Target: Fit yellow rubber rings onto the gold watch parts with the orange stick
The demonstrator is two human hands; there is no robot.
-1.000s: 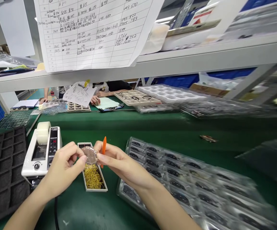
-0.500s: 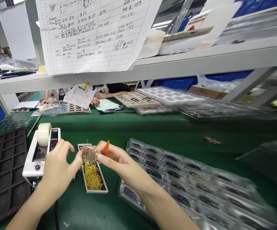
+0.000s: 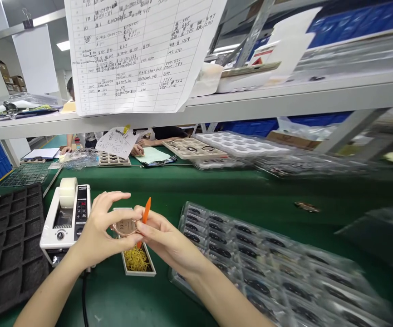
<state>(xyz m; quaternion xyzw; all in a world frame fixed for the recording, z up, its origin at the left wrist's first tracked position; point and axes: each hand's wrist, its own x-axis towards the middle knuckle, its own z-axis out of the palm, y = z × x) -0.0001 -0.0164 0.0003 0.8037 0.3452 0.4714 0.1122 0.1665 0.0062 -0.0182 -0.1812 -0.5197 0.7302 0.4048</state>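
Note:
A round rose-gold watch case (image 3: 125, 227), its back with printed marks facing me, is held up between my two hands. My left hand (image 3: 104, 227) grips it by the edge with thumb and index finger, the other fingers raised. From the right, my right hand (image 3: 160, 231) pinches the edge of the case. An orange pointed stick (image 3: 147, 210) is also tucked in that hand, tip upward. Below the hands lies a narrow white box (image 3: 149, 274) of tangled yellow loops (image 3: 137, 260), partly covered by them.
A white tape dispenser (image 3: 51, 236) stands left, by a black compartment tray (image 3: 11, 236). Clear plastic trays (image 3: 251, 254) with dark parts fill the right. A small metallic piece (image 3: 307, 207) lies farther right. A shelf (image 3: 251, 102) with a hanging written sheet (image 3: 131, 59) crosses above; co-workers' hands show beyond.
My left hand has turned and now takes the case between thumb and index finger. The case back has turned to face me. The orange stick shows longer and more upright. The view has shifted slightly.

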